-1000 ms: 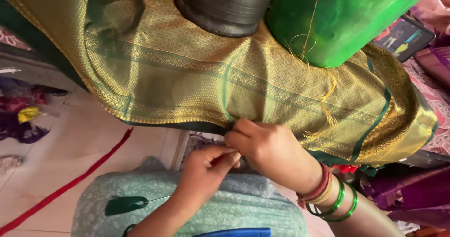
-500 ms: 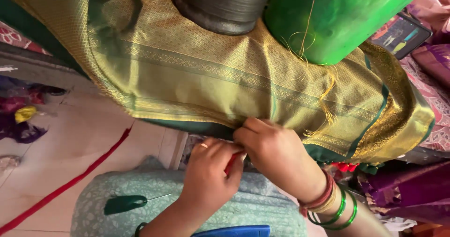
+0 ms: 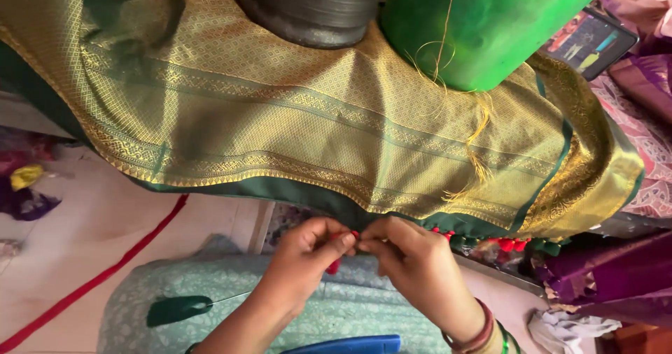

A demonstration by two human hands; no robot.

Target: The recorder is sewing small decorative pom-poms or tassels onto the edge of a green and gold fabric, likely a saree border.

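On the draped gold cloth point(image 3: 315, 123) — left hand point(image 3: 304, 256) and right hand point(image 3: 413, 263) pinch its red tassel point(image 3: 334, 264).

gold brocade sari point(image 3: 301, 123) draped flat, dark green edge facing down, small red tassel point(image 3: 334, 264) hanging at its hem

Both forearms are bare, with no sleeve showing on either one. The left hand point(image 3: 304, 252) wears nothing on the fingers or wrist that can be seen. The right hand point(image 3: 420, 266) carries a stack of bangles point(image 3: 479, 336) at the wrist: a dark red or maroon band sits nearest the hand, a pale gold one lies beside it, and a thin green one shows just behind at the bottom edge of the view. The nails on both hands look short and plain; no polish can be made out.
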